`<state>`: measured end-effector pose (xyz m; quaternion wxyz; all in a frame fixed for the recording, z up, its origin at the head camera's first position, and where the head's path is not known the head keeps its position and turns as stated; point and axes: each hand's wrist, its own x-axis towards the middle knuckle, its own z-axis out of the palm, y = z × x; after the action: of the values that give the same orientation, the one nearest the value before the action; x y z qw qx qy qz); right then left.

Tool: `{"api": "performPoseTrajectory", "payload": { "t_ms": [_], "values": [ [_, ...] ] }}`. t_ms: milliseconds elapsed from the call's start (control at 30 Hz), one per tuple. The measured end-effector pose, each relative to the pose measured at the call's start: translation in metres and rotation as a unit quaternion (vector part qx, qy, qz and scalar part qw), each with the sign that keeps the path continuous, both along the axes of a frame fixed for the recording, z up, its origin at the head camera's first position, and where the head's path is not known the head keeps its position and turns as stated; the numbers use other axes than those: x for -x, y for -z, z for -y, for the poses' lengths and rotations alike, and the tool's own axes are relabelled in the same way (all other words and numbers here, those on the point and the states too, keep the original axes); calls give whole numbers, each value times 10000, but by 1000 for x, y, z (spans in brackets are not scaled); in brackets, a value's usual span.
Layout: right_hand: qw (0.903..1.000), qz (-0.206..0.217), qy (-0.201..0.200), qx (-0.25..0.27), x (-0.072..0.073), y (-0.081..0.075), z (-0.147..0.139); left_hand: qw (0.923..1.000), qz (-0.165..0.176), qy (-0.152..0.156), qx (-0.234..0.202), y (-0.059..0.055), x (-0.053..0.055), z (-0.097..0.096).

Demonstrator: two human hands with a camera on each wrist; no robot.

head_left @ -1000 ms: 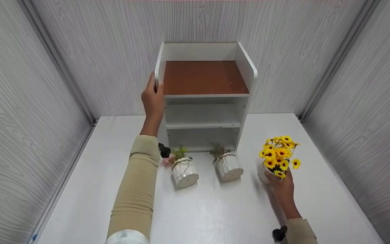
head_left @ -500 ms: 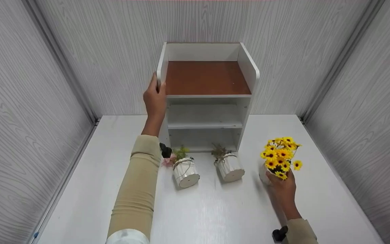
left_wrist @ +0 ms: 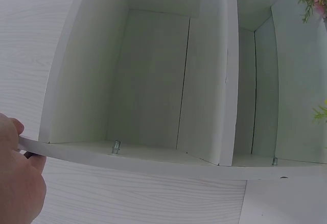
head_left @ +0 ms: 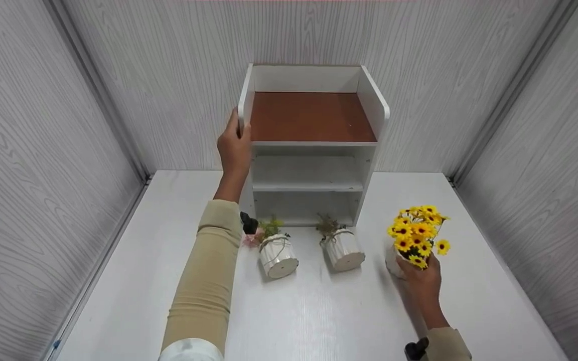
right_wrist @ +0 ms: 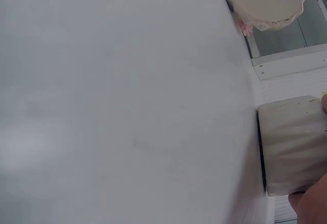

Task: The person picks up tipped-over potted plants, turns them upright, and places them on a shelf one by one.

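At the right of the white tabletop [head_left: 309, 321], potted yellow flowers [head_left: 416, 235] in the grasp of the right hand [head_left: 423, 278], near-upright, base on or barely above the surface; contact not certain even from the right wrist view. At the back, against the rear wall, shelf unit [head_left: 314, 144] with brown-surfaced top and open-fronted levels below, braced by the left hand [head_left: 235, 150]. Step in hand, by judgement: securing the flowers with one hand while steadying the furniture with the other. Next move, if a lift, apparently calling for a firm hold on the pot wall, blooms uncrushed, and a path clear of the pink-flowered pot [head_left: 277, 255] and the brownish-plant pot [head_left: 344, 250], both tipped on their sides before the lowest level, bases toward the wearer. Pose: left arm extended far forward, left side panel pinched near its upper front edge between thumb and fingers; right arm reaching in from lower right, thumb and fingers curled around the pot, well apart from the shelving.
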<state>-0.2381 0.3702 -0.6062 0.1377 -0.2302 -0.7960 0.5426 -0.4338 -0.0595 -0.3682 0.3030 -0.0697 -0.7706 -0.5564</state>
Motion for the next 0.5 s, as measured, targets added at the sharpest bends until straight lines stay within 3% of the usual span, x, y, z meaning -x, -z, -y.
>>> {"api": "performPoseTrajectory", "payload": {
  "t_ms": [233, 500],
  "values": [
    [9999, -93, -54, -44, -4, -9, 5, 9999, -21, 4, 133, 0, 1, 0],
    [9993, -288, -82, -241, -5, -33, 14, 9999, -39, 42, 143, 0, 0, 2]
  ]
}}
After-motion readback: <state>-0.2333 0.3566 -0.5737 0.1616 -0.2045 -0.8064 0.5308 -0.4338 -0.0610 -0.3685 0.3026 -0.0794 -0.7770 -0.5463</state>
